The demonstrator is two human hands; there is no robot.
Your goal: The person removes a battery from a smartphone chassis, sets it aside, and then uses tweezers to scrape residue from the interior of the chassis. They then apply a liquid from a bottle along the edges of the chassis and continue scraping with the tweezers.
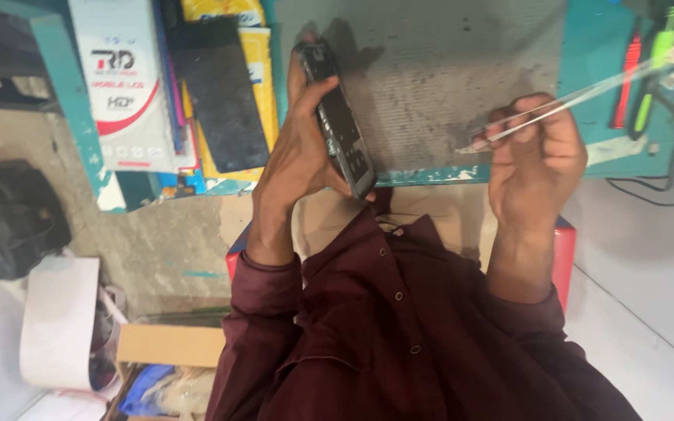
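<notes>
My left hand (294,160) is closed around a dark phone (338,117) with its back off, held on edge above the near rim of a grey work mat (446,70). My right hand (538,160) pinches a long, thin silvery tool that looks like tweezers (579,97). Its near tip points left towards the phone, a hand's width away from it. Both hands hover over the front of a teal bench (587,47). My dark red shirt sleeves fill the lower middle of the view.
Left of the mat lie a white box (122,86), a black flat panel (216,93) and yellow packets (263,70). Red and green tools (641,70) and a black cable (657,195) are at the right. On the floor sit a black bag (5,218) and a cardboard box (169,343).
</notes>
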